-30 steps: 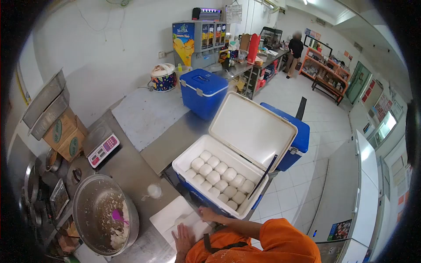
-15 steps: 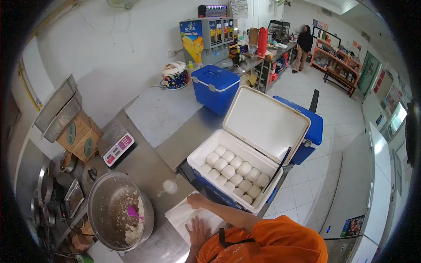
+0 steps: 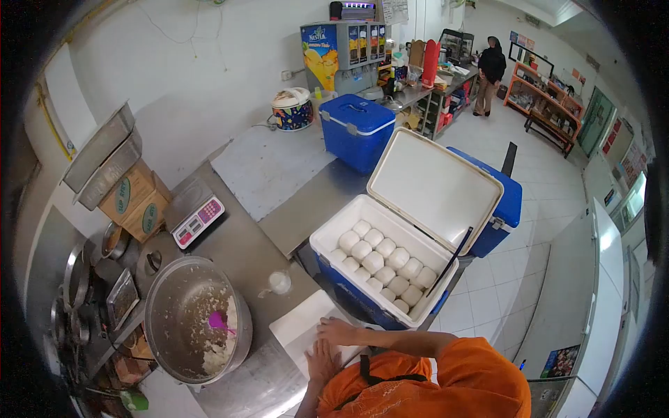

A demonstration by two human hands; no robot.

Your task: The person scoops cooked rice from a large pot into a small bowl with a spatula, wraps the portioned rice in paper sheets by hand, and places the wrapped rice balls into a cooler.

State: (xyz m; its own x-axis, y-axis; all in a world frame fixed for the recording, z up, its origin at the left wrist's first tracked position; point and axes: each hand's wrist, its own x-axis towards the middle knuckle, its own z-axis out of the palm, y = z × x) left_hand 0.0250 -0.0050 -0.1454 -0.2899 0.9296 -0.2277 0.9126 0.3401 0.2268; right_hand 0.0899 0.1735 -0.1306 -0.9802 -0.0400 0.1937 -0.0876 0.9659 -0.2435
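White paper sheets (image 3: 298, 322) lie on the steel table in front of me, beside the open cooler. My right hand (image 3: 340, 332) rests on the paper, its fingers stretched to the left. Just below it, my left hand (image 3: 323, 361) lies on the near part of the paper with its fingers extended, close against the right hand. Parts of the fingers overlap, so fine contact is hard to make out. Left of the paper stands a large metal pot (image 3: 182, 317) with white rice-like food and a purple scoop (image 3: 218, 321). A small clear container (image 3: 279, 282) sits behind the paper.
The open blue-and-white cooler (image 3: 323, 245) holds rows of white wrapped bundles (image 3: 385, 259). Two closed blue coolers (image 3: 357, 132) (image 3: 512, 202) stand behind it. A scale (image 3: 198, 221), cardboard boxes (image 3: 139, 202) and pans (image 3: 77, 275) are at the left. A person (image 3: 492, 66) stands far back.
My right hand has gone from a fist to stretched fingers and moved nearer my body. My left hand has come up beside it. The camera view has shifted slightly.
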